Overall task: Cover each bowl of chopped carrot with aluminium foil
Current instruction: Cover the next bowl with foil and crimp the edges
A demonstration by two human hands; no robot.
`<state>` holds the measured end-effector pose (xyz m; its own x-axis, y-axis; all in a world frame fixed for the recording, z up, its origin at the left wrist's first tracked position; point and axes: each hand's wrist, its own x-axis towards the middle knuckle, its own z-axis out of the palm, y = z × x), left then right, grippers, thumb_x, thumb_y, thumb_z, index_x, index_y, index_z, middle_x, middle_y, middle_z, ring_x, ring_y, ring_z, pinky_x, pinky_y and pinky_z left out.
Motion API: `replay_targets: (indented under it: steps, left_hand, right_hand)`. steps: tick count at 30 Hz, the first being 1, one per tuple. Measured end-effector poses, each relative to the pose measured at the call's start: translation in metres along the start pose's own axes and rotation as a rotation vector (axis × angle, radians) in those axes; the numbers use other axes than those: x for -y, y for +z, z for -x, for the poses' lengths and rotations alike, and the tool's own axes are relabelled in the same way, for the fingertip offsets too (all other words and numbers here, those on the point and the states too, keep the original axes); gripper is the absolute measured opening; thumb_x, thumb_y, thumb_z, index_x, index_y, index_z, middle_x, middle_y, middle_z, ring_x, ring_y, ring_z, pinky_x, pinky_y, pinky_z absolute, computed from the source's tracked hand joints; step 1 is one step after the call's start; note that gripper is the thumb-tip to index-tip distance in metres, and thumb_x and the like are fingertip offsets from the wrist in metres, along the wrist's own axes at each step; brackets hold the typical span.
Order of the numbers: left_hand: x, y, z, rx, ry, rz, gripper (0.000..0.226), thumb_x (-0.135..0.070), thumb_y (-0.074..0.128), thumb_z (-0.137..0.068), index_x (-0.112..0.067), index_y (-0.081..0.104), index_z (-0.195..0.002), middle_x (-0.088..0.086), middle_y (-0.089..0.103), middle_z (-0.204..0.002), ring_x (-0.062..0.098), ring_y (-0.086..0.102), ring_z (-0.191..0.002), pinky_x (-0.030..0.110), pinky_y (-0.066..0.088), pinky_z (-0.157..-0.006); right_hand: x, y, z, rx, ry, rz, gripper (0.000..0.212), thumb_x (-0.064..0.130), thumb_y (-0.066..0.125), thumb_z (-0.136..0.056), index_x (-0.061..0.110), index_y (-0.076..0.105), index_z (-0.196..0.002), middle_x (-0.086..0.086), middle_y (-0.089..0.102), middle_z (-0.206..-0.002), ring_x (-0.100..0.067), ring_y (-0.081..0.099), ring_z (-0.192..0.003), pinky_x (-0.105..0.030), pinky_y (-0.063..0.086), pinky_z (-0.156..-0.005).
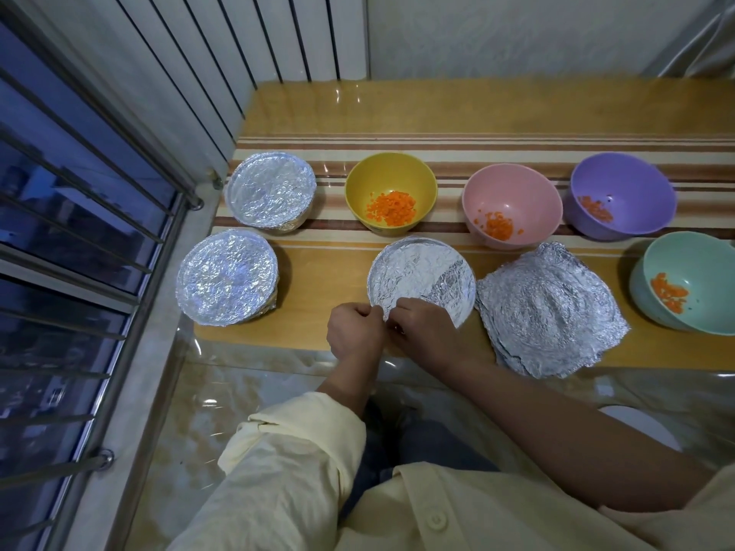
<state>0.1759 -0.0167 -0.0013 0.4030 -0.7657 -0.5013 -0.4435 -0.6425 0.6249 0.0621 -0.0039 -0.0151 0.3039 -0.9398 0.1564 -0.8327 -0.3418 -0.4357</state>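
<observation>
both hands meet at the near rim of the middle bowl: the left hand (354, 332) and the right hand (427, 336) each have fingers curled in, pinching the crumpled near edge of the foil sheet (429, 272), with the knuckles almost touching. the sheet is stretched over that bowl's mouth, tucked round the far and right rim and wrinkled where the fingers gather it; the bowl beneath is hidden, so its colour cannot be told. just to the right, close against that rim, a stack of foil sheets (553, 312) lies flat on the table (397, 109), creased with round marks. further right, near the front edge, stands a green bowl (700, 256), uncovered, with a little chopped carrot (670, 298) in the bottom. behind the hands, in a row along the striped part of the tabletop, stand a yellow bowl (374, 173), a pink bowl (517, 184) and a purple bowl (628, 177), all open and each holding some carrot. to the left two bowls are already wrapped: the near covered bowl (226, 276) beside the middle one, and the far covered bowl (270, 192) just behind it, level with the yellow bowl, both close to the barred window (59, 192). a pale yellow sleeve (298, 451) is rolled up the left forearm, and the right forearm is bare.
</observation>
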Motion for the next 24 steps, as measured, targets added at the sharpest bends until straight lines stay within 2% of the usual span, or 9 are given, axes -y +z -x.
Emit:
replay_targets:
  steps: [3, 5, 9, 11, 13, 17, 22, 24]
  left_hand:
    - [0.001, 0.002, -0.002, -0.005, 0.007, 0.019, 0.019, -0.033, 0.067, -0.088, -0.017, 0.07, -0.079, 0.001, 0.071, -0.085, 0.027, 0.065, -0.085, 0.028, 0.044, -0.069]
    - [0.003, 0.002, -0.001, 0.012, 0.026, 0.01, 0.028, -0.038, 0.066, -0.088, -0.013, 0.074, -0.078, 0.005, 0.072, -0.08, 0.028, 0.066, -0.08, 0.028, 0.045, -0.068]
    - [0.006, 0.002, -0.001, 0.026, 0.03, -0.031, 0.027, -0.024, 0.065, -0.085, -0.003, 0.073, -0.071, 0.018, 0.065, -0.068, 0.037, 0.058, -0.068, 0.027, 0.039, -0.055]
    - [0.003, 0.001, -0.002, 0.013, 0.025, -0.053, 0.024, -0.02, 0.065, -0.083, -0.002, 0.073, -0.071, 0.011, 0.056, -0.063, 0.031, 0.049, -0.063, 0.024, 0.037, -0.052]
    - [0.001, -0.001, -0.005, 0.01, 0.036, -0.06, 0.023, -0.018, 0.064, -0.083, -0.002, 0.074, -0.07, 0.007, 0.055, -0.063, 0.027, 0.047, -0.061, 0.023, 0.035, -0.051]
    - [-0.002, -0.005, -0.012, 0.007, 0.061, -0.084, 0.023, -0.017, 0.064, -0.08, 0.0, 0.072, -0.067, 0.008, 0.053, -0.06, 0.026, 0.044, -0.059, 0.026, 0.034, -0.05]
    - [-0.004, -0.009, -0.02, 0.018, 0.092, -0.116, 0.022, -0.017, 0.064, -0.078, -0.002, 0.073, -0.066, 0.009, 0.054, -0.06, 0.026, 0.046, -0.058, 0.023, 0.032, -0.049]
    - [-0.001, -0.009, -0.02, 0.011, 0.086, -0.106, 0.023, -0.018, 0.064, -0.079, -0.001, 0.072, -0.066, 0.009, 0.053, -0.06, 0.027, 0.045, -0.059, 0.023, 0.033, -0.049]
  right_hand:
    - [0.002, -0.001, -0.002, -0.027, 0.018, -0.018, 0.02, 0.001, 0.08, -0.059, 0.008, 0.061, -0.062, -0.005, 0.052, -0.057, -0.024, 0.053, -0.049, -0.022, 0.027, -0.043]
    - [0.002, -0.001, -0.003, -0.038, 0.018, -0.031, 0.021, 0.001, 0.08, -0.06, 0.008, 0.062, -0.064, -0.004, 0.052, -0.057, -0.024, 0.053, -0.049, -0.021, 0.025, -0.045]
    - [0.003, 0.001, -0.001, -0.038, 0.009, -0.058, 0.02, 0.002, 0.079, -0.058, 0.01, 0.062, -0.061, -0.004, 0.052, -0.058, -0.025, 0.054, -0.049, -0.021, 0.026, -0.044]
    - [0.002, 0.002, -0.002, -0.019, 0.01, -0.089, 0.012, 0.004, 0.075, -0.062, 0.009, 0.064, -0.063, -0.005, 0.054, -0.06, -0.026, 0.055, -0.051, -0.023, 0.032, -0.042]
    - [-0.001, 0.003, -0.003, 0.009, -0.015, -0.124, 0.004, 0.01, 0.071, -0.069, 0.008, 0.068, -0.069, -0.006, 0.056, -0.063, -0.027, 0.057, -0.055, -0.027, 0.038, -0.043]
    - [-0.012, -0.007, 0.001, 0.053, -0.112, -0.101, 0.02, 0.017, 0.084, -0.066, 0.008, 0.071, -0.079, -0.006, 0.058, -0.07, -0.023, 0.058, -0.062, -0.026, 0.038, -0.048]
    - [-0.009, -0.005, 0.009, 0.038, -0.083, -0.023, 0.023, 0.01, 0.085, -0.061, 0.009, 0.062, -0.067, -0.006, 0.056, -0.064, -0.025, 0.057, -0.058, -0.028, 0.04, -0.045]
    - [-0.004, -0.001, 0.007, 0.048, -0.056, -0.006, 0.025, 0.004, 0.083, -0.059, 0.008, 0.058, -0.06, -0.005, 0.053, -0.06, -0.025, 0.054, -0.053, -0.027, 0.037, -0.042]
